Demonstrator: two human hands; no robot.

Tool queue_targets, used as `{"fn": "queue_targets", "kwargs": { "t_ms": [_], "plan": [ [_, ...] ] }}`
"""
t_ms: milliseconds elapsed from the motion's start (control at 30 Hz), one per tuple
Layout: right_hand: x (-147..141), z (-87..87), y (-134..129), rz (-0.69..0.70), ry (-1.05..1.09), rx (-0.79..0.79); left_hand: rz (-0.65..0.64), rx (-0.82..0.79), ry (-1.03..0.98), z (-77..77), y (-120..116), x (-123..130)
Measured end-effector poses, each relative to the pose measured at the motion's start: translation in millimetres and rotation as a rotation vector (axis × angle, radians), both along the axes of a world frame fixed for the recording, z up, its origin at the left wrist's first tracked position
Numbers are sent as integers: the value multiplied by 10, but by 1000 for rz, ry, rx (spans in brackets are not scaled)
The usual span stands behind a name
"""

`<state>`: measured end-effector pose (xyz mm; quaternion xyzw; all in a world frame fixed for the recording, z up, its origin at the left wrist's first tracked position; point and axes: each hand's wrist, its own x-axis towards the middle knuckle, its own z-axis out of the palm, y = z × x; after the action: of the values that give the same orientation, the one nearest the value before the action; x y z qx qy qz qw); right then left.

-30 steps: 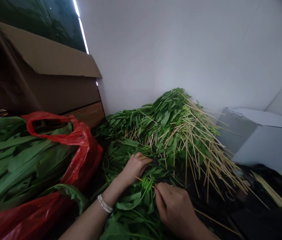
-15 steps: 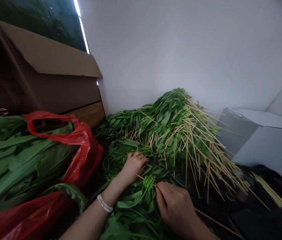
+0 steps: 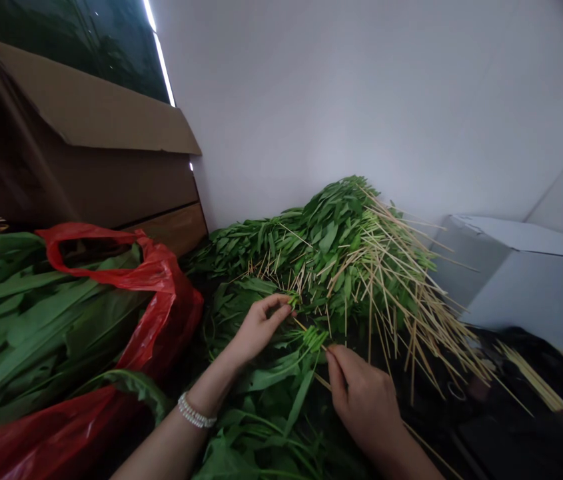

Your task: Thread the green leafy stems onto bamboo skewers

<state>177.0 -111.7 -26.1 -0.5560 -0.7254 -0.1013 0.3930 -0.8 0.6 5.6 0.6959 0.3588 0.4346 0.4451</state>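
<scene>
My right hand (image 3: pixel 361 390) is closed on a thin bamboo skewer (image 3: pixel 301 325) that points up and to the left. Several green stems (image 3: pixel 314 339) are threaded on the skewer just past my fingers, their long leaves hanging down below. Near the skewer's free tip, my left hand (image 3: pixel 264 327) pinches a green leaf stem (image 3: pixel 293 302) between thumb and fingers. A white beaded bracelet circles my left wrist. Under both hands lie loose leafy greens (image 3: pixel 261 433).
Skewered greens (image 3: pixel 341 227) are heaped against the white wall, bare stick ends jutting right. A red plastic bag (image 3: pixel 168 293) of large leaves stands left, before a cardboard box (image 3: pixel 111 120). A white box (image 3: pixel 526 280) and loose skewers (image 3: pixel 536 380) are at right.
My left hand has turned and now pinches a stem close to the skewer tip. My right hand has moved slightly up and right with the skewer and its threaded greens.
</scene>
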Motion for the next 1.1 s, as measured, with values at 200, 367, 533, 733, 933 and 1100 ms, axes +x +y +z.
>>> {"fn": "queue_targets", "kwargs": {
  "t_ms": [200, 367, 533, 733, 933, 1100],
  "plan": [
    [21, -9, 20, -6, 18, 14, -166, -203, -160, 40, -39, -3],
    [30, -24, 30, -2, 36, 38, -177, -238, -207, 41, -46, 3],
    [34, -31, 32, 2, 37, 17, -221, -270, -198, 36, -52, 7],
    [26, -36, 37, -14, 19, 29, -231, -245, -153, 24, -34, -12],
    [20, -36, 32, -31, 17, 10, -202, -211, -118, -16, -32, 5],
    [15, -53, 35, -39, 29, -11, -197, -226, -135, -56, -53, 57]
  ]
}}
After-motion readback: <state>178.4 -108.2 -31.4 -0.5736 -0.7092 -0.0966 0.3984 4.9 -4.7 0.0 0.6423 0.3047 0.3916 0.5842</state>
